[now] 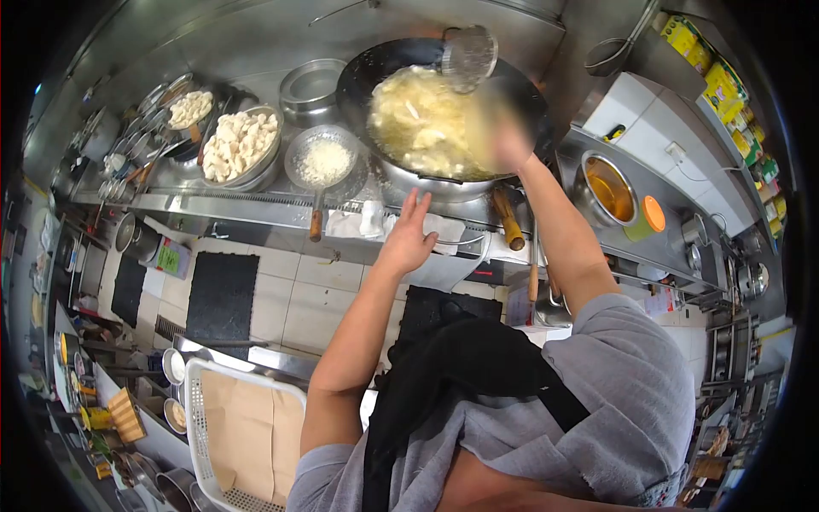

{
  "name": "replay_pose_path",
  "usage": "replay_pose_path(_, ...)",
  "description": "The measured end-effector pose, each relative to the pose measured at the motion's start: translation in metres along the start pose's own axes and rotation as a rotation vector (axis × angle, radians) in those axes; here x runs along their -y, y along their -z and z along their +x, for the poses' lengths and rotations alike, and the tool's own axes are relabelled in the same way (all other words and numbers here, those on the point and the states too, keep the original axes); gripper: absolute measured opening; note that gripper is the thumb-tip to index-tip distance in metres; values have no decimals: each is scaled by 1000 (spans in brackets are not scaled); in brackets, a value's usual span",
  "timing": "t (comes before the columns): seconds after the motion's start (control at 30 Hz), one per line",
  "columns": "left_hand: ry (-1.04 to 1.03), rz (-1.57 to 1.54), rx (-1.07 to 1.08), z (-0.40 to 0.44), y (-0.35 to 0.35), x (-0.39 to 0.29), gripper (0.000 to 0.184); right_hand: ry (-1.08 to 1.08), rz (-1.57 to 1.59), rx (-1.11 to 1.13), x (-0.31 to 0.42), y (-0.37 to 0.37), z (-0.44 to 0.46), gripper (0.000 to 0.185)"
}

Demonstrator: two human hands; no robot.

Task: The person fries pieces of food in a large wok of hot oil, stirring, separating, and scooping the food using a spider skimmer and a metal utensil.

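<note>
A large black wok [358, 81] holds pale pieces in bubbling yellow oil [418, 119]. My right hand [508, 145] is over the wok's right side, partly blurred; its fingers cannot be made out. A mesh skimmer [469, 58] stands over the wok's back rim, just beyond that hand. My left hand [411, 235] is at the counter's front edge, below the wok, with fingers apart and nothing held. Beneath and beside it lies a white cloth [345, 224].
Left of the wok are a strainer [317, 189] with white bits, a bowl [256, 179] heaped with pale pieces, and a metal pot [311, 88]. On the right are a steel pot [604, 189] of amber liquid and an orange-lidded container [653, 215]. A wooden handle [512, 230] juts forward.
</note>
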State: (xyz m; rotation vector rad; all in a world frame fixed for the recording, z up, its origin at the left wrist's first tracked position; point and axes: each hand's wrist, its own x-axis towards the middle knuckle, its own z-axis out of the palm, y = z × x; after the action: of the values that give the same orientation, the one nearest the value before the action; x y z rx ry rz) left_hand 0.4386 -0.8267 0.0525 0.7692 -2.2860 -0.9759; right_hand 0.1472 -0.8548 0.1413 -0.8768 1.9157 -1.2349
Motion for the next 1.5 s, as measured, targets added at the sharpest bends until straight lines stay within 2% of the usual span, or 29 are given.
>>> replay_pose_path(0.03, 40, -34, -2, -9, 15, -1, 75, 38, -52, -67, 0, -7, 4, 60)
replay_pose_path(0.1, 33, -17, -69, -29, 40, 0, 74, 36, -58, -40, 4, -17, -2, 63)
replay_pose_path(0.2, 68, -74, -178, -58, 75, 1, 71, 88, 27, 190, 26, -36, -33, 64)
replay_pose_path(0.27, 80, -40, -330, -79, 90, 9, 69, 140, 210, 310, 18, -75, -31, 62)
replay_pose_path(0.3, 83, -32, -316, -88, 96, 4, 69, 151, 118, 336, 21, -99, -37, 67)
replay_pose_path(0.37, 310, -201, -399, -109, 107, -11, 68, 214, 123, 413, 31, -149, -56, 67)
replay_pose_path(0.4, 311, -190, -388, -118, 108, -11, 68, 247, 107, 437, 31, -175, -58, 66)
replay_pose_path(0.47, 351, -256, -442, -133, 105, -12, 68, 703, -264, 101, -11, -251, -22, 64)
replay_pose_path(0.5, 348, -249, -437, -140, 104, -15, 68, 420, -335, 226, 7, -262, -38, 66)
replay_pose_path(0.53, 368, -245, -412, -146, 102, -18, 68, 259, -440, 315, 28, -263, -57, 69)
replay_pose_path(0.6, 397, -231, -377, -156, 100, -24, 68, 213, -533, 291, -12, -307, -20, 69)
replay_pose_path(0.73, 446, -216, -375, -171, 98, -29, 68, 201, -560, 299, -21, -324, -10, 69)
replay_pose_path(0.9, 394, -309, -395, -151, 87, -6, 65, 285, -396, 239, 40, -276, -43, 71)
replay_pose_path(0.97, 345, -298, -331, -129, 82, -6, 65, 472, -312, 89, 45, -258, -9, 71)
replay_pose_path(1.03, 297, -323, -328, -106, 73, -8, 64, 604, -100, -17, 61, -208, 10, 71)
replay_pose_path(1.1, 232, -262, -263, -84, 67, -13, 59, 546, -171, -7, 76, -135, 29, 75)
replay_pose_path(1.17, 164, -284, -249, -64, 57, -13, 55, 386, -577, 49, 49, -61, 125, 69)
replay_pose_path(1.23, 110, -235, -197, -47, 48, -14, 53, 250, -510, -187, 72, 26, 81, 51)
replay_pose_path(1.27, 97, -250, -184, -38, 45, -22, 53, 500, -727, -320, 48, 67, 111, 47)
replay_pose_path(1.3, 97, -256, -183, -28, 41, -22, 53, 599, -749, -401, 34, 101, 114, 46)
replay_pose_path(1.33, 24, -164, -181, -20, 37, -21, 53, 255, -671, -241, 66, 113, 54, 45)
replay_pose_path(1.37, -50, -72, -178, -10, 33, -22, 53, 393, -825, -303, 43, 147, 67, 44)
replay_pose_path(1.43, -73, -68, -154, 9, 25, -25, 54, 210, -864, -142, 51, 188, 30, 43)
replay_pose_path(1.47, -84, -83, -141, 17, 19, -27, 55, 200, -885, -98, 43, 210, 24, 54)
replay_pose_path(1.5, -94, -99, -127, 25, 14, -29, 57, 157, -903, -77, 42, 224, 10, 55)
